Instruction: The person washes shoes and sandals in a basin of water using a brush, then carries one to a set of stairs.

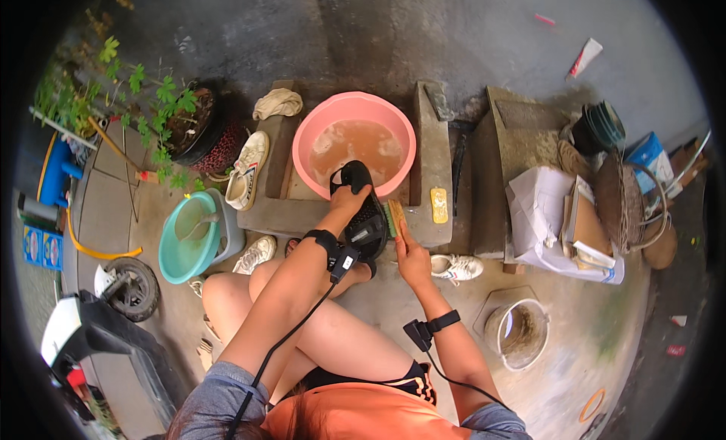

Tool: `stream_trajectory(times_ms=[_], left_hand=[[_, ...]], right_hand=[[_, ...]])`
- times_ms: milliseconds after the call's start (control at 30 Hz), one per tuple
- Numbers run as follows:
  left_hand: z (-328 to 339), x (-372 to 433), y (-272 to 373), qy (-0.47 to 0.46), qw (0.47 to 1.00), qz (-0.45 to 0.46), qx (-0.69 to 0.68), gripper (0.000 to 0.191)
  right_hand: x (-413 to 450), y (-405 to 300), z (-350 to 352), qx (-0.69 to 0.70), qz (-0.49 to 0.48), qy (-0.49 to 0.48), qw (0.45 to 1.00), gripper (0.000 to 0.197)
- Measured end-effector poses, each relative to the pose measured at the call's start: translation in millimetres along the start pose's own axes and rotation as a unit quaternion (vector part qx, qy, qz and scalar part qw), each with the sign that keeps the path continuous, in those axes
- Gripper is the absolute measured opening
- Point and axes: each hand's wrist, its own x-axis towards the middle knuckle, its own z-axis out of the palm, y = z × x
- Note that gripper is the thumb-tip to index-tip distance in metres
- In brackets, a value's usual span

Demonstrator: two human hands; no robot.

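A black slipper (368, 227) is gripped in my left hand (349, 199), over the near rim of a pink plastic basin (300, 156). Murky brown water (363, 145) with patches of foam fills the basin's bottom. My right hand (412, 257) holds a wooden scrubbing brush (395, 213) by its handle. The brush's greenish bristles face the slipper's right edge; whether they touch it, I cannot tell. The basin stands in a concrete washing trough (340, 218). On the trough's right ledge lies a yellow bar of soap (439, 205).
A white sneaker (248, 170) and a crumpled cloth (278, 103) rest on the left ledge. Left of it stands a teal basin (190, 253) of cloudy water. White sneakers (456, 267) lie on the floor. A dirty bucket (517, 333) is at right, and a scooter (102, 332) at left.
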Motion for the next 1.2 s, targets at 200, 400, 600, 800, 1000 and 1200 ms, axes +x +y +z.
stream_trajectory(times_ms=[200, 400, 600, 800, 1000, 1200], left_hand=[[12, 1, -29, -0.017, 0.987, 0.085, -0.134, 0.039], [26, -5, -10, -0.014, 0.997, 0.071, 0.026, 0.041], [26, -6, 5, -0.034, 0.996, 0.029, 0.072, 0.045], [32, -8, -2, 0.005, 0.995, 0.070, 0.075, 0.039], [30, -12, -12, 0.032, 0.988, 0.141, 0.060, 0.036], [25, -12, -9, 0.016, 0.989, 0.140, 0.031, 0.036]], right_hand=[[12, -16, 3, 0.073, -0.046, 0.032, 0.996, 0.038], [68, -25, 25, -0.017, -0.024, -0.029, 0.999, 0.036], [130, -13, 46, -0.042, -0.072, -0.037, 0.996, 0.035], [44, -3, 1, 0.012, -0.028, -0.126, 0.992, 0.039], [76, -18, 26, 0.012, 0.040, -0.092, 0.995, 0.040], [167, -31, 56, -0.061, -0.031, -0.108, 0.992, 0.039]])
